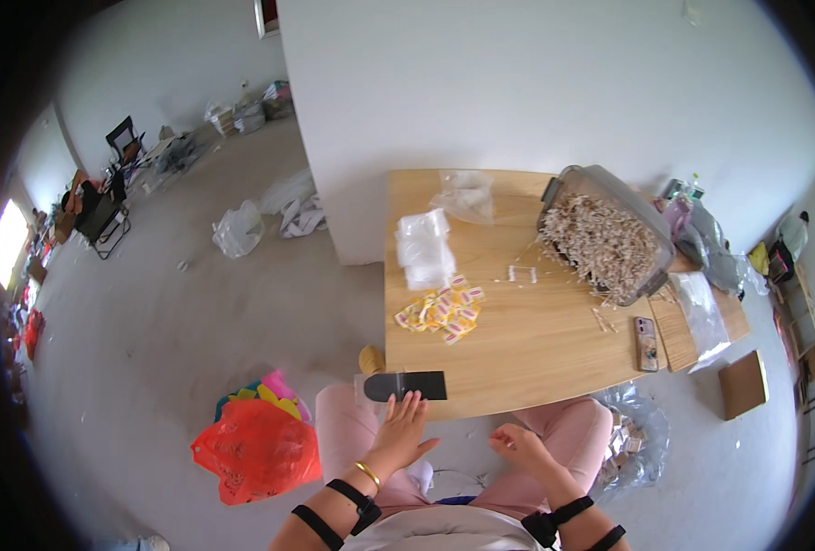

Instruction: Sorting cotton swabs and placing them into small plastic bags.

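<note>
Both forearms come up from the lower edge, each with black straps at the wrist, over pink-trousered knees. Left hand (402, 430) stretched forward, palm down, fingers (414, 405) spread flat and fingertips touching the lower edge of a small clear pouch with a black header strip (406, 386); not gripping it, hand released and open. Pouch lies at the near-left edge of the wooden table (536, 340), partly overhanging it. Right hand (518, 447) hovers low over the lap, fingers loosely curled, holding nothing that I can see, well apart from the pouch. Farther on the table: pile of small yellow-pink sachets (441, 312), stack of clear bags (425, 249), clear tub of small tan pieces (607, 237), phone (646, 343) near right edge. Red plastic bag (257, 449) on floor to the left.
</note>
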Available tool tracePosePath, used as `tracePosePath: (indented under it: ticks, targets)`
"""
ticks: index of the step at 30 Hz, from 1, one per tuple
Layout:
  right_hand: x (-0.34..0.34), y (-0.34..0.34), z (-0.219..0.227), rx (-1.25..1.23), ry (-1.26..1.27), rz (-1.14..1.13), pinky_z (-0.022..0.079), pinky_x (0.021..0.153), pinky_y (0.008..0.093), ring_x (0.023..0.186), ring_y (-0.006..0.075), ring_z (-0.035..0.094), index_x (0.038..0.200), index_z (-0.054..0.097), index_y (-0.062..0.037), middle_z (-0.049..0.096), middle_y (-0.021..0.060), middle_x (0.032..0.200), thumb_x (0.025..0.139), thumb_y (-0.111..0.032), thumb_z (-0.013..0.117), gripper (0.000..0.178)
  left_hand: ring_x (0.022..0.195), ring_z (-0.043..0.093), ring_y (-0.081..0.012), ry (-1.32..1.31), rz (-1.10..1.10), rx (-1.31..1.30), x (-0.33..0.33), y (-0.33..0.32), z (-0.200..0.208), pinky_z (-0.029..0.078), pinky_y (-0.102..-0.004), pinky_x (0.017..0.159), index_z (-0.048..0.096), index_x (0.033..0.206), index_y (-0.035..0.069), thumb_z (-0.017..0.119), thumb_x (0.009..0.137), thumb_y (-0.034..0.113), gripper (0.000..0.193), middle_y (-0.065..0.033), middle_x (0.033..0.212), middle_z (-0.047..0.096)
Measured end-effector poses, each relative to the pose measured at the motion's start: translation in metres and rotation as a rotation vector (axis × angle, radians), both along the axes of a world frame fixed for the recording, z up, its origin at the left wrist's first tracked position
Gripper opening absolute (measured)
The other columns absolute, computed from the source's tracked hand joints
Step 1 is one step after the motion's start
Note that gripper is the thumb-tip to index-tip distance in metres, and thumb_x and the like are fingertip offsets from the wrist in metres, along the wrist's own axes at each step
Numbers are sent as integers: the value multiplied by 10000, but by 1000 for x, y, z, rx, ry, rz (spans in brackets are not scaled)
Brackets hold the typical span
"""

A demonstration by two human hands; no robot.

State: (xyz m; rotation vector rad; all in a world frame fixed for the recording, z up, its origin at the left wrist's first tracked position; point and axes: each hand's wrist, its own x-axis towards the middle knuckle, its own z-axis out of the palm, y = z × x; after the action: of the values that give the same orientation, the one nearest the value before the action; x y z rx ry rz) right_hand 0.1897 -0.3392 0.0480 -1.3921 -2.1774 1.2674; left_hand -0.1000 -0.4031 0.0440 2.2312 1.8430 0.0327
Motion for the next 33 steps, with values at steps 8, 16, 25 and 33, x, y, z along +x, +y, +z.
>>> tracePosePath:
  ticks: [8,16,25,33]
  targets:
    - [14,-6,-1,-71,-56,-3,542,817,344,871,229,685,1062,705,-29,718,115,942,933,-282,693,284,1528,222,-417,103,-19,-12,5,-6,-12,90,-590,1237,293,1534,-92,570,922,639,993,-318,1616,239]
    - [16,10,-2,-2,18,-63,545,740,387,824,284,697,952,729,-45,725,142,907,868,-264,709,236,1524,203,-456,153,-21,-57,12,-2,-12,110,-597,1233,284,1517,-131,587,894,667,1057,-363,1597,235]
    - [-18,164,18,280,17,-399,539,717,405,847,300,675,878,699,-88,707,105,888,858,-206,701,120,1255,510,-399,-139,123,69,29,27,17,377,-493,1099,578,1278,-25,727,878,408,607,-231,1365,521]
    - [-41,286,-24,399,-12,-481,538,834,407,941,277,676,1022,718,-113,741,76,948,858,-148,708,168,932,578,-276,-462,-36,308,69,115,-4,467,-427,848,621,947,122,711,860,187,141,-54,963,572]
